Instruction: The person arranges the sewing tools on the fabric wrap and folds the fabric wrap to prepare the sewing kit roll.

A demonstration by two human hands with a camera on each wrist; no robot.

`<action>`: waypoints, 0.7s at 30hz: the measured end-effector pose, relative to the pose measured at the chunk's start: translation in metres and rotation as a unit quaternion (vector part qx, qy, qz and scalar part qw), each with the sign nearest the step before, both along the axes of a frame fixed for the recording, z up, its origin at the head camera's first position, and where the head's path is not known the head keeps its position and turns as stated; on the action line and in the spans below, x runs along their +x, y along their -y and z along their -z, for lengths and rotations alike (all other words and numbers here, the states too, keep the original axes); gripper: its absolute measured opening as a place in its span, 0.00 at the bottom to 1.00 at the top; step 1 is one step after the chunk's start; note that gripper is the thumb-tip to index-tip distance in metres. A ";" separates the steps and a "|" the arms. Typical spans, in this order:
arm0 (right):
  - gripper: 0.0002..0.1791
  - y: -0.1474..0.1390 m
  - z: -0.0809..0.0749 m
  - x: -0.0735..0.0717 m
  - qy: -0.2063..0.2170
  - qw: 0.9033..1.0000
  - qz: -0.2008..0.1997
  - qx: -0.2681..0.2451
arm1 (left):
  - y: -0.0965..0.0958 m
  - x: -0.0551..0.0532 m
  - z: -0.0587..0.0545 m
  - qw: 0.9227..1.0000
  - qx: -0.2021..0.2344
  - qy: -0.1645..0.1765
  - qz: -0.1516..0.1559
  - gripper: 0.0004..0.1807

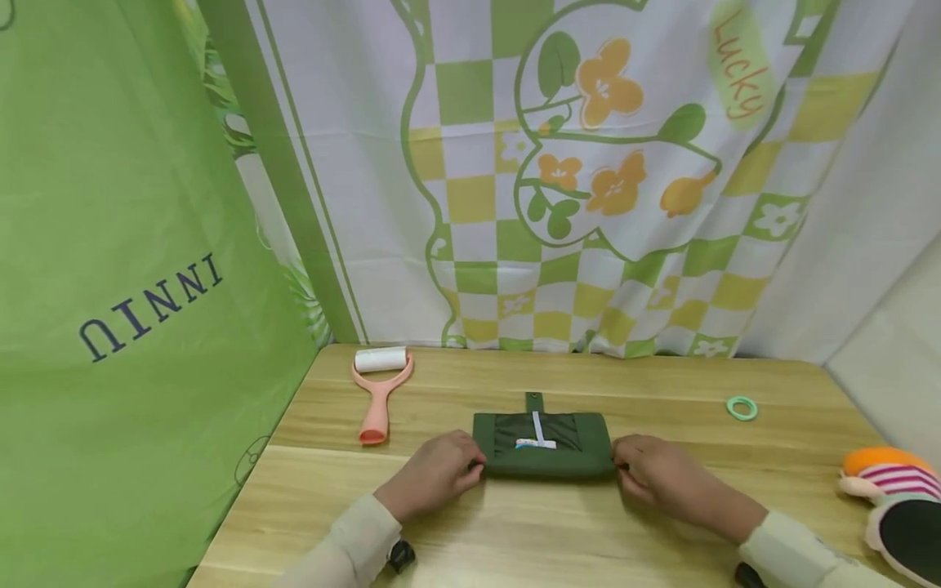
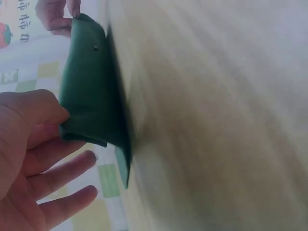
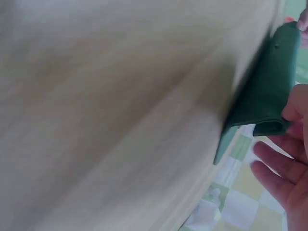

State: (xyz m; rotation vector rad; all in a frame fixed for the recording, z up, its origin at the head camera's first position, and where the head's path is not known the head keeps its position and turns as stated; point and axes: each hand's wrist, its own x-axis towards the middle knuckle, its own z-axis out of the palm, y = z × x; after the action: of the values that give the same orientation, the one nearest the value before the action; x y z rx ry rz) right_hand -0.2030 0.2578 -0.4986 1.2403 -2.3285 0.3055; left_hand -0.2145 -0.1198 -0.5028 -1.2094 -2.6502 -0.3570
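A dark green folding pouch (image 1: 547,465) lies on the wooden table, partly rolled along its near edge. On its upper face are a dark mesh pocket (image 1: 566,429) with a small white-and-blue item inside, and a strap with a snap (image 1: 534,402) points away at the back. My left hand (image 1: 441,475) pinches the near left corner between thumb and fingers. At the opposite end, my right hand (image 1: 657,478) pinches the near right corner. Both wrist views show the folded edge of the pouch (image 2: 89,82) raised off the tabletop, its thumb side held and the other fingers spread below.
A pink lint roller (image 1: 378,400) with a white roll lies at the back left of the table (image 1: 515,539). Toward the back right is a mint green ring (image 1: 742,408). A plush-like item with a dark oval (image 1: 912,535) sits at the right edge. Patterned curtain hangs behind.
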 end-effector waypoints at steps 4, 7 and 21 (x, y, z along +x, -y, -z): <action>0.09 0.000 -0.007 -0.003 0.113 0.992 0.029 -0.041 | 0.000 -0.006 -0.007 0.997 0.039 0.057 -0.022 0.09; 0.07 0.001 -0.010 -0.010 0.194 0.976 0.052 -0.086 | -0.001 -0.017 -0.008 0.989 0.082 0.117 -0.036 0.11; 0.08 0.012 -0.004 -0.055 0.299 0.936 0.181 -0.049 | -0.013 -0.073 0.003 0.957 0.152 0.223 -0.101 0.06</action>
State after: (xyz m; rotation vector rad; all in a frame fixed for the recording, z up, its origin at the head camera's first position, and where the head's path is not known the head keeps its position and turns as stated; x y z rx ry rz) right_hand -0.2577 0.2455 -0.4942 0.7017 -2.9431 0.7407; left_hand -0.2871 -0.1067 -0.5055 -0.8289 -2.8963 -1.0677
